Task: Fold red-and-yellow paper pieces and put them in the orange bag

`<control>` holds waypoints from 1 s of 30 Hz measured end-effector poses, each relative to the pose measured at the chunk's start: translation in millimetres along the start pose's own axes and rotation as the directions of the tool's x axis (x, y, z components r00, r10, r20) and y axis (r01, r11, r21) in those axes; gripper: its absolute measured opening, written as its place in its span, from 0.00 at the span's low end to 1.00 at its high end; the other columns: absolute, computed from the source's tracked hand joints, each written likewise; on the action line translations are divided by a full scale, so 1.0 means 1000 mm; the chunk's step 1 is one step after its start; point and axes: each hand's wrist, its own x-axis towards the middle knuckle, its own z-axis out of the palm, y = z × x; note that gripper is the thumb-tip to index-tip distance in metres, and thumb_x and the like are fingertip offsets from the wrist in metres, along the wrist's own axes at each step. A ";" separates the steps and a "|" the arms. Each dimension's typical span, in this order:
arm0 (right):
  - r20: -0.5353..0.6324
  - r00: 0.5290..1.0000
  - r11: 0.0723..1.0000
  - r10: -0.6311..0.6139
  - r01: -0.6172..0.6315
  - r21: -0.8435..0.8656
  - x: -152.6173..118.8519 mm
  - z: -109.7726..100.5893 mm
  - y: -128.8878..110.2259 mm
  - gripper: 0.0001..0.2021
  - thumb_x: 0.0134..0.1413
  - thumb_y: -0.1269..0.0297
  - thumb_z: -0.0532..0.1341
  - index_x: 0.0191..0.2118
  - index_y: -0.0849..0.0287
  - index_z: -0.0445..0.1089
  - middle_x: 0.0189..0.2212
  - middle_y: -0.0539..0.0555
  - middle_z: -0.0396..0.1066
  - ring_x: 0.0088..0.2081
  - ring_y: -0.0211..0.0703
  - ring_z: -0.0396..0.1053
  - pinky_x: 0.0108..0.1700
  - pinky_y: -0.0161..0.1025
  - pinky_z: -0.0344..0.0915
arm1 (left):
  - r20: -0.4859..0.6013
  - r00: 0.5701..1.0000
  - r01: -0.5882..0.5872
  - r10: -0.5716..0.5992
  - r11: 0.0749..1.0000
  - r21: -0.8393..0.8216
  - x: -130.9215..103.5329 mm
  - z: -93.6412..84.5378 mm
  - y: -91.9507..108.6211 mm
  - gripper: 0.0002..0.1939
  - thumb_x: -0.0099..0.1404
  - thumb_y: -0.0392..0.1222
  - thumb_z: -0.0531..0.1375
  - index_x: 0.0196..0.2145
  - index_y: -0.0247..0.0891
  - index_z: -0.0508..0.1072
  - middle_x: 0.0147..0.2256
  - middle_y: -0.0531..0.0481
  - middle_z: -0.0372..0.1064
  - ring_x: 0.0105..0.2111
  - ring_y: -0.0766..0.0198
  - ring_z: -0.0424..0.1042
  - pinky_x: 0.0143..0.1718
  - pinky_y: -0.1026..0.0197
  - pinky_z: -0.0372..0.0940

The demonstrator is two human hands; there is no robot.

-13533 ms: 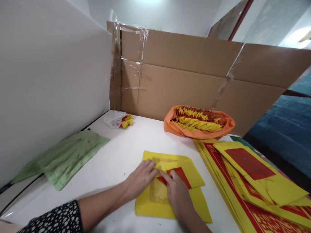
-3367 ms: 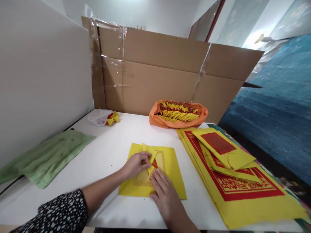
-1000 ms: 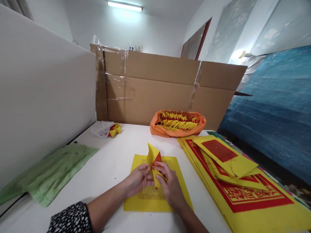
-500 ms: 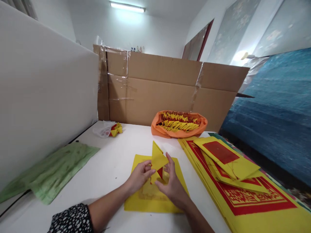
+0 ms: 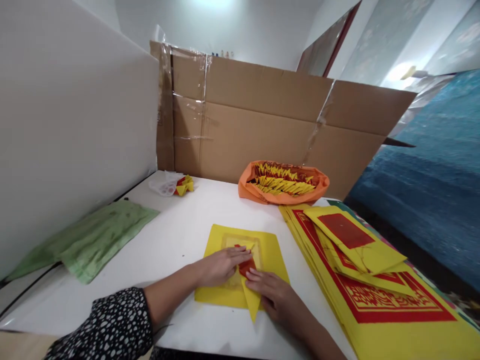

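Note:
A folded yellow and red paper lies against a flat yellow sheet on the white table, its yellow point jutting past the sheet's near edge. My left hand presses on the upper part of the fold, fingers together and stretched across it. Lower down and to the right, my right hand grips the fold's side with bent fingers, the thumb mostly hidden. Under my fingers, part of the folded paper cannot be seen.
Behind stands an orange bag full of folded yellow papers, before a cardboard wall. On the right lie stacked yellow and red papers. A green cloth and a plastic bag with folded pieces are at left.
The folded paper has come down from upright above the sheet to lying against it, its point now toward me. Both hands moved with it and press on it. The view has tilted down.

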 end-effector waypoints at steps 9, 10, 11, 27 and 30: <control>0.019 1.000 0.999 0.017 -0.016 -0.032 -0.013 0.002 -0.008 0.29 0.53 0.78 0.54 0.61 0.53 0.63 0.60 0.55 0.63 0.64 0.46 0.55 0.63 0.52 0.57 | -0.027 0.998 0.062 -0.059 0.993 0.103 0.007 0.010 0.004 0.21 0.67 0.39 0.56 0.57 0.41 0.69 0.62 0.44 0.58 0.62 0.48 0.56 0.62 0.45 0.49; 0.027 1.000 1.000 0.015 -0.015 -0.016 -0.012 0.001 -0.008 0.29 0.53 0.77 0.55 0.61 0.52 0.63 0.60 0.54 0.64 0.63 0.46 0.57 0.63 0.52 0.57 | -0.013 0.998 0.068 -0.066 0.991 0.117 0.008 0.010 0.006 0.21 0.66 0.39 0.56 0.56 0.41 0.69 0.63 0.44 0.57 0.63 0.47 0.55 0.62 0.45 0.48; 0.038 0.999 1.000 0.018 -0.018 0.004 -0.011 0.000 -0.007 0.28 0.53 0.77 0.55 0.60 0.51 0.64 0.59 0.54 0.65 0.62 0.45 0.59 0.63 0.52 0.57 | 0.000 0.997 0.071 -0.072 0.989 0.126 0.009 0.009 0.007 0.21 0.64 0.39 0.57 0.55 0.40 0.69 0.63 0.43 0.56 0.63 0.46 0.55 0.62 0.44 0.47; -0.067 0.932 0.878 0.355 -0.308 0.367 0.018 -0.005 0.004 0.05 0.55 0.67 0.61 0.34 0.54 0.75 0.32 0.49 0.76 0.34 0.42 0.72 0.38 0.37 0.65 | 0.155 0.984 0.077 -0.091 0.993 0.091 0.005 -0.001 0.005 0.36 0.60 0.43 0.63 0.65 0.41 0.58 0.67 0.41 0.44 0.66 0.43 0.44 0.65 0.42 0.43; -0.097 0.914 0.883 0.395 -0.348 0.315 0.026 -0.005 0.002 0.05 0.54 0.71 0.60 0.30 0.55 0.72 0.26 0.46 0.71 0.29 0.39 0.67 0.33 0.35 0.61 | 0.176 0.980 0.068 -0.089 0.990 0.127 0.005 0.000 0.007 0.37 0.59 0.39 0.61 0.65 0.40 0.57 0.67 0.40 0.42 0.67 0.44 0.42 0.65 0.41 0.41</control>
